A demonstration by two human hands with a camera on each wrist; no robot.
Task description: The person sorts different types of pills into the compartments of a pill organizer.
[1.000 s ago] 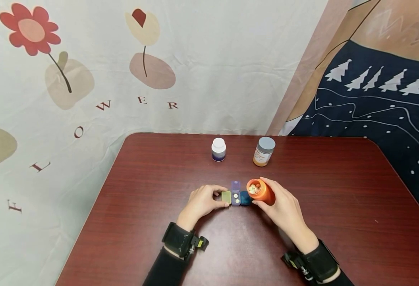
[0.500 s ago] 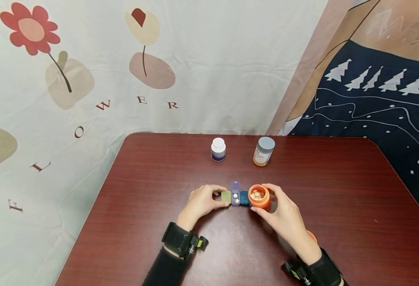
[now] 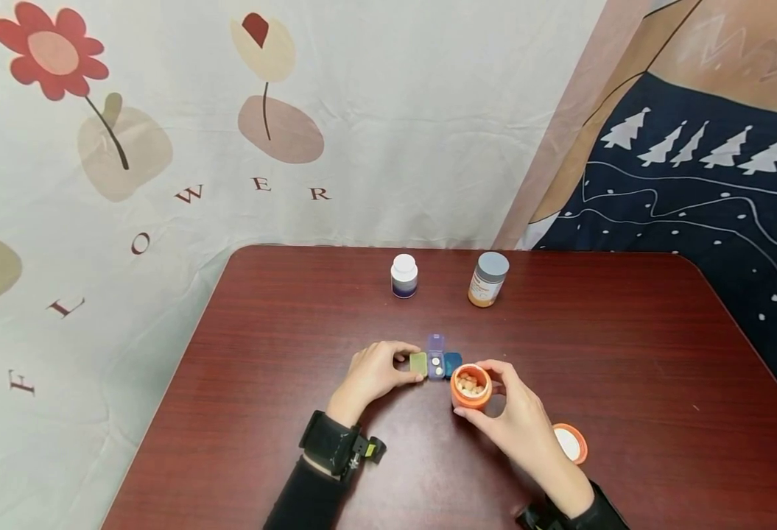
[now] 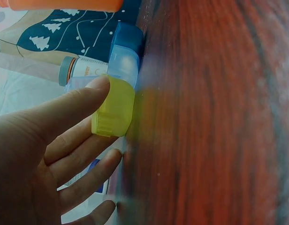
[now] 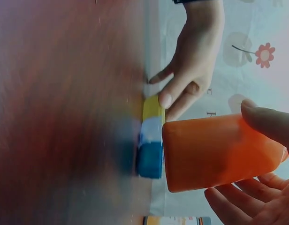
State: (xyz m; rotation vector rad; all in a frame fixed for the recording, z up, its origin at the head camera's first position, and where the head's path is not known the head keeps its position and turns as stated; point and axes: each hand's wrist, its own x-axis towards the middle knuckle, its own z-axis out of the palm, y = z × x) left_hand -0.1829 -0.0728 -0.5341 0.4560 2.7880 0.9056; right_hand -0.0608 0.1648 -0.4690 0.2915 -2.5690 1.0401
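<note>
A small pill organizer lies on the table, with a yellow-green section (image 3: 417, 364), a purple section (image 3: 436, 366) and a blue section (image 3: 452, 364). The purple lid (image 3: 436, 343) stands raised, and white tablets show in that compartment. My left hand (image 3: 376, 374) pinches the yellow-green end between thumb and fingers; its other fingers spread loosely in the left wrist view. My right hand (image 3: 514, 412) grips an orange pill bottle (image 5: 215, 152), its mouth uncovered and pale tablets inside. In the right wrist view the bottle is raised off the table, beside the organizer.
An orange cap with a white lining (image 3: 570, 444) lies by my right wrist. At the back of the table (image 3: 295, 309) stand a white-capped bottle (image 3: 404, 277) and a grey-lidded jar (image 3: 488, 280). Printed cloths (image 3: 388, 125) hang behind.
My right hand has tipped the orange bottle back upright and drawn it toward me, away from the organizer. The orange cap has come into view. My left hand stays in place.
</note>
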